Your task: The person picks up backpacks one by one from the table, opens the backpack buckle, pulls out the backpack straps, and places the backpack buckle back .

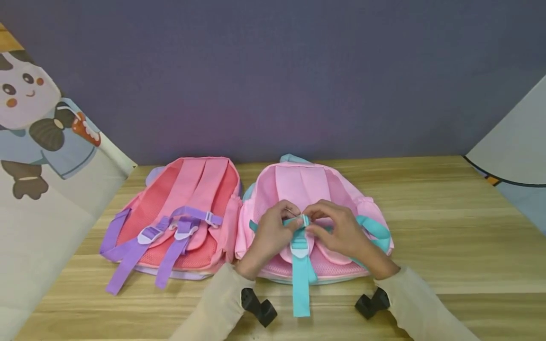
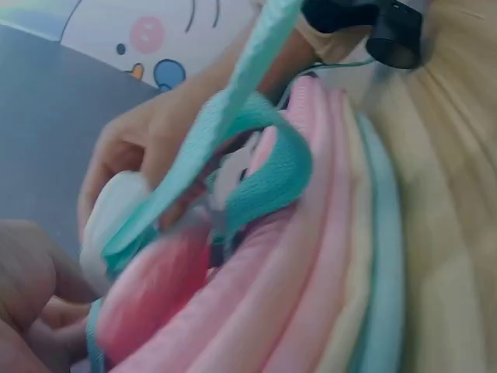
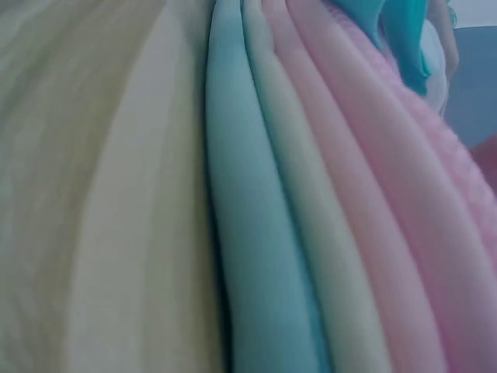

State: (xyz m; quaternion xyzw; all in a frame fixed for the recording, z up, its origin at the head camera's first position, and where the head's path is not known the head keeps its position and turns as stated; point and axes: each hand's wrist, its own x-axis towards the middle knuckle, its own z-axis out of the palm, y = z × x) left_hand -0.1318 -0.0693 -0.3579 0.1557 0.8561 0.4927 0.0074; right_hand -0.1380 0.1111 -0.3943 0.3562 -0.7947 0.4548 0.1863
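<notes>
A pink backpack (image 1: 283,182) lies with its shoulder straps facing up. Over its lower middle, my left hand (image 1: 270,232) pinches a teal strap (image 1: 286,220) beside a small buckle (image 1: 304,220), thumb toward me. From the other side my right hand (image 1: 341,232) pinches at the same buckle, its thumb and index fingertips close to the left ones. Below them a larger white buckle (image 1: 299,251) carries a teal webbing tail (image 1: 301,298) hanging past the backpack's lower edge. In the left wrist view, teal webbing (image 2: 276,167) loops in front of the right hand (image 2: 116,155).
A coral-pink backpack (image 1: 170,199) with purple straps (image 1: 128,265) and white buckles lies against the left side of the first one. Both are on a wooden table (image 1: 452,237). Behind stands a dark grey-blue panel (image 1: 298,80); a cartoon-printed panel (image 1: 47,156) borders the left.
</notes>
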